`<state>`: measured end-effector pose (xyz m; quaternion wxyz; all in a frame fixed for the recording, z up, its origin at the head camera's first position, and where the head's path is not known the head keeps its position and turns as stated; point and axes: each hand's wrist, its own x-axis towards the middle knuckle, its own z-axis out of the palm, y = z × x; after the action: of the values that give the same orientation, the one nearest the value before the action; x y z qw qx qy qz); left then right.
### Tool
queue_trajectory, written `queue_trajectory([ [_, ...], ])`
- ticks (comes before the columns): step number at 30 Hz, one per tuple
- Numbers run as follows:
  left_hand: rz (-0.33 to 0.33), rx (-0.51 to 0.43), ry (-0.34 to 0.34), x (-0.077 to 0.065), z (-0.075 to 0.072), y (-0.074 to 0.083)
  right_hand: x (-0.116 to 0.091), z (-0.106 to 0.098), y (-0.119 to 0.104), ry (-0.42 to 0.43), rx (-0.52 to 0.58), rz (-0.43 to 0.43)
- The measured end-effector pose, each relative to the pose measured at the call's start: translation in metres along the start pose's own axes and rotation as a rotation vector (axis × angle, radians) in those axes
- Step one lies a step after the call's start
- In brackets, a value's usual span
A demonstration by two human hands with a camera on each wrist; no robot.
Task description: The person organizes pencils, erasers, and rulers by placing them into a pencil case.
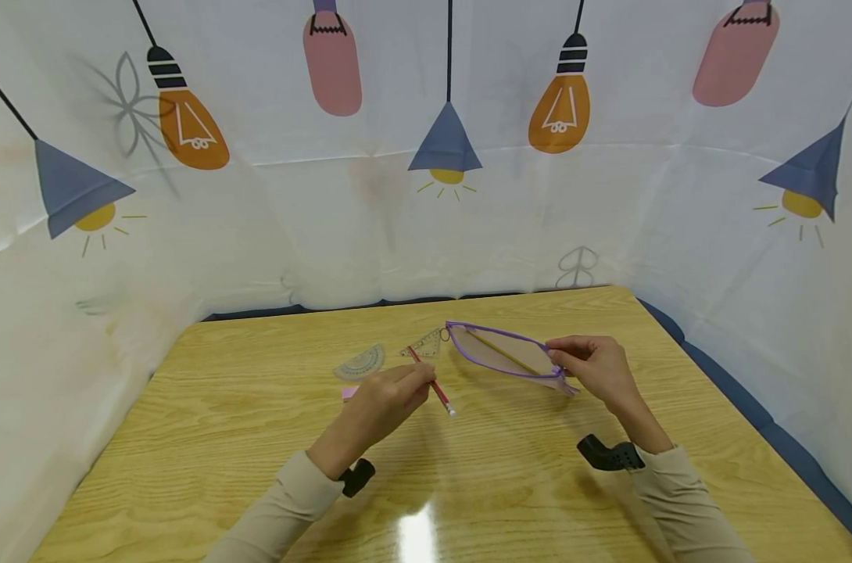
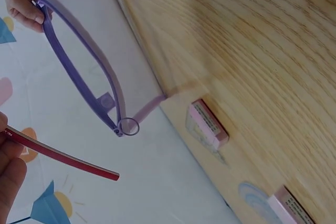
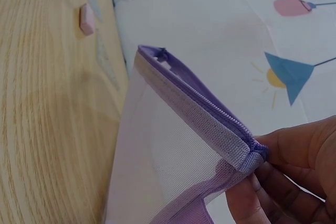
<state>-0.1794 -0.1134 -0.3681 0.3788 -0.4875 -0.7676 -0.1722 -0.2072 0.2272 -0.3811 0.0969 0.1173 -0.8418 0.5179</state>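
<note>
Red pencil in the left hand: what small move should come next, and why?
The left hand should probably carry the red pencil to the mesh pouch: it gapes unzipped, the right hand holds one end, and a yellow pencil shows inside.

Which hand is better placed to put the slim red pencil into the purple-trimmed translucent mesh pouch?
Probably the left hand: it pinches the red pencil near the open mesh pouch, while the right hand is occupied, gripping one end of it.

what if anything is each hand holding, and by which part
The left hand holds a red pencil near its middle; the right hand pinches a mesh pouch by one end of its zip.
</note>
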Motion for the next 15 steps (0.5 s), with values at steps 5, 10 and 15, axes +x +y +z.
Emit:
queue_trajectory([
  [5,0.021,-0.007,0.002,0.0017,0.0017,-0.0012,-0.0003,0.0003,-0.0009,0.0,0.0,-0.005],
  [10,0.058,-0.013,0.021,0.0045,0.0049,-0.0026,-0.0011,0.0006,-0.0014,-0.003,0.001,-0.007],
  [15,0.072,-0.029,0.038,0.0086,0.0085,-0.0027,-0.0019,0.0009,-0.0027,-0.005,-0.001,0.0],
])
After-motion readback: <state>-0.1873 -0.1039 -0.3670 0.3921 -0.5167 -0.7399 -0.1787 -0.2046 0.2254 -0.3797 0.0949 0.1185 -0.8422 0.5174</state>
